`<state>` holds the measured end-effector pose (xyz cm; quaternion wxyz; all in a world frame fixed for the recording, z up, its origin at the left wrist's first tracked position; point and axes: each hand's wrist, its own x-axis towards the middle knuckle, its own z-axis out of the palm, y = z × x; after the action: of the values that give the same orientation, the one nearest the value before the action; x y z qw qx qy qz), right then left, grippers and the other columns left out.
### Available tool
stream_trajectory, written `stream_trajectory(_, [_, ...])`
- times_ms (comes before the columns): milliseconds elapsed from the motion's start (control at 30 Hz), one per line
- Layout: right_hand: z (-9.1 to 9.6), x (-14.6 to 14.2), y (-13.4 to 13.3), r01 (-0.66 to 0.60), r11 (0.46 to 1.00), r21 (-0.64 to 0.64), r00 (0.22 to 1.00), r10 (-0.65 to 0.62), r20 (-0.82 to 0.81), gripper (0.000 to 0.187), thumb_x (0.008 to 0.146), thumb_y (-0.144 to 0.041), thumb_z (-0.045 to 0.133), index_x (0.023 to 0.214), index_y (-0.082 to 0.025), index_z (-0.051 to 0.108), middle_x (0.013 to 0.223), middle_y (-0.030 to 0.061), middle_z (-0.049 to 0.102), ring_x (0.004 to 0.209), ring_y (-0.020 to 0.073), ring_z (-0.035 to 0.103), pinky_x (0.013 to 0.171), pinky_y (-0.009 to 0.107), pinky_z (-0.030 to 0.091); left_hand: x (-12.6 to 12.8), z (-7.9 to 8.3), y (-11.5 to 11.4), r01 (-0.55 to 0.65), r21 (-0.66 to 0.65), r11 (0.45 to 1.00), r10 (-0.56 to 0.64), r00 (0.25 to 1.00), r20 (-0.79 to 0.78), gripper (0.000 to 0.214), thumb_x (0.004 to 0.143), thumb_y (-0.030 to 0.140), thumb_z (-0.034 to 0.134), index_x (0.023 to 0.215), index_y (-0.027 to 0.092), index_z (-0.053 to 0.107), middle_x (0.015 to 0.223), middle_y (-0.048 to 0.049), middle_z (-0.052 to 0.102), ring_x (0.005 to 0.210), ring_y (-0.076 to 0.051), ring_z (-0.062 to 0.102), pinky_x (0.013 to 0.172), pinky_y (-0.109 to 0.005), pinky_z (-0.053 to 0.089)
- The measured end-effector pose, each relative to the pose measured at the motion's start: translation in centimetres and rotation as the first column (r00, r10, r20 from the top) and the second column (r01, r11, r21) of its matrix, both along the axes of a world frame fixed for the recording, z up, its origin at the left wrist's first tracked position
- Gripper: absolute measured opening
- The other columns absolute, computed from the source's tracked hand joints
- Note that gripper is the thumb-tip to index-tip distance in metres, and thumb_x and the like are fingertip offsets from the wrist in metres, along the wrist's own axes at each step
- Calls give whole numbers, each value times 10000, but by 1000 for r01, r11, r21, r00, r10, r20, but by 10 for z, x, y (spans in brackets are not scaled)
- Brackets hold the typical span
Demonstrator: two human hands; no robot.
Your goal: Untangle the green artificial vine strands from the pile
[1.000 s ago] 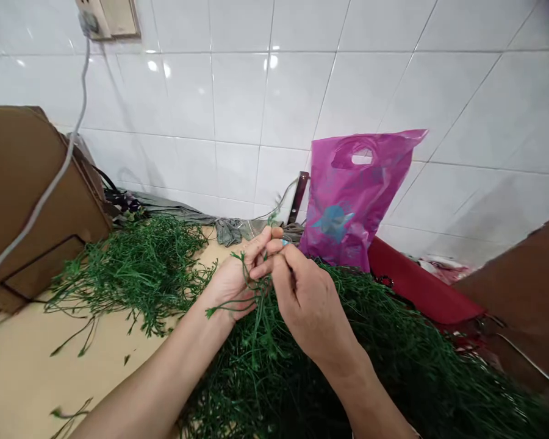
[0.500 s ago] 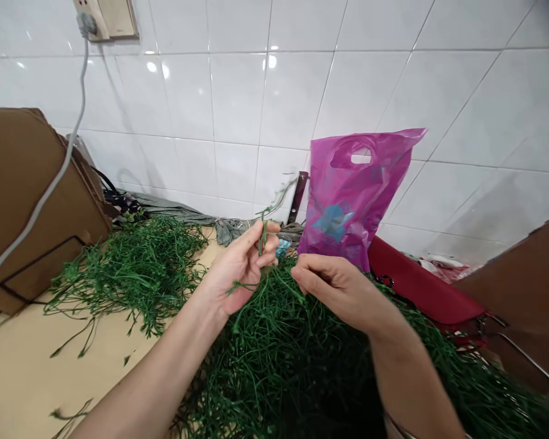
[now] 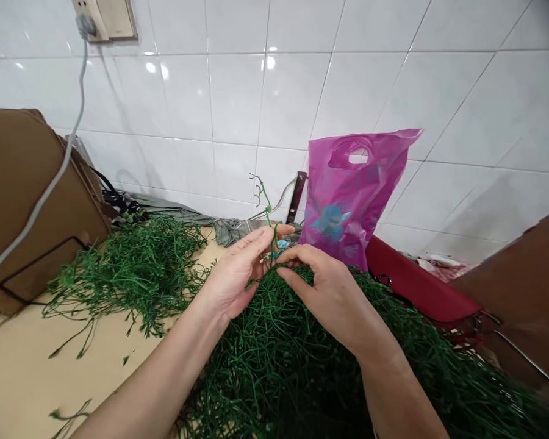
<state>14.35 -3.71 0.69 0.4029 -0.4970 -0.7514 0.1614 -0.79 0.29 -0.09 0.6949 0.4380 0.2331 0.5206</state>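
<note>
My left hand (image 3: 238, 274) and my right hand (image 3: 332, 292) meet above a big heap of thin green plastic sprigs (image 3: 302, 366) on the tabletop. Between the fingertips of both hands stands one green sprig (image 3: 266, 210), its thin stem rising upright above the fingers. My left hand pinches its lower part with thumb and fingers; my right hand's fingertips press against the same stem from the right. A second, smaller heap of green sprigs (image 3: 132, 268) lies to the left.
A magenta plastic bag (image 3: 352, 195) leans on the white tiled wall behind the hands. A brown box (image 3: 22, 195) stands at the left with a grey cable (image 3: 50, 177) across it. Something red (image 3: 416, 286) lies at the right, a brown board (image 3: 531, 292) beyond. The beige tabletop (image 3: 22, 372) shows front left.
My right hand drew back to the right and then returned to the left hand. The sprig held in the left hand now stands higher and more upright.
</note>
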Motion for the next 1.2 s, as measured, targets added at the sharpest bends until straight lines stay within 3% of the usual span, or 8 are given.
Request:
stream_trajectory(167, [1,10,7,-22,998,-54,969,8,-249,77,864,-238,656,891,-228,727,844,-1,735,781,162,650,769,306,503,-5,0,3,43,101,994,-27,987,-155,421,930,561,566,1110,229,753,1170,-68,699,1106,-216,568,913,-312,432])
stream_trajectory(300, [2,17,10,-103,985,-140,889,28,-457,152,808,-354,727,865,-213,725,871,24,754,802,174,672,757,310,525,-6,-3,5,188,226,956,-108,940,-324,320,848,371,737,1112,193,704,1025,-50,690,960,-177,588,914,-317,425])
stream_trajectory(533, [10,27,8,-106,982,-158,978,74,-195,93,829,-293,679,824,-206,710,731,-3,676,688,150,594,642,276,470,-15,7,3,245,266,932,-54,823,-566,140,803,237,701,914,163,660,707,39,530,646,-104,453,614,-236,360])
stream_trajectory(667, [13,27,4,-128,977,-170,988,111,-106,56,820,-246,647,828,-205,685,754,4,679,715,158,592,654,278,461,-20,11,1,233,435,869,156,706,-691,24,778,170,634,756,179,639,689,33,542,655,-118,470,614,-242,357])
stream_trajectory(767, [11,21,4,-121,980,-157,987,102,-123,24,785,-205,606,777,-202,628,732,-8,629,703,149,555,651,273,441,-19,8,2,238,449,861,186,674,-715,34,773,176,624,754,189,599,696,43,526,662,-118,471,615,-238,353])
stream_trajectory(1000, [8,15,3,-157,973,-172,983,137,-125,109,703,-113,532,685,-219,513,637,-55,459,608,120,408,564,261,323,-21,3,7,394,370,842,-59,747,-662,101,788,193,644,754,188,549,639,64,448,592,-96,385,556,-229,307])
stream_trajectory(1133, [8,24,5,-379,917,-126,848,289,-445,113,738,-141,501,672,-233,504,588,-54,442,567,135,465,561,278,383,-27,8,4,502,292,814,-316,804,-504,100,790,212,694,807,170,604,680,20,574,597,-100,500,567,-227,368])
stream_trajectory(1200, [9,30,5,-402,913,-75,800,310,-513,139,769,-147,490,665,-239,492,568,-49,453,569,147,509,578,294,423,-28,9,4,508,272,817,-370,824,-428,118,811,240,714,848,162,633,707,-13,640,627,-116,564,595,-235,403])
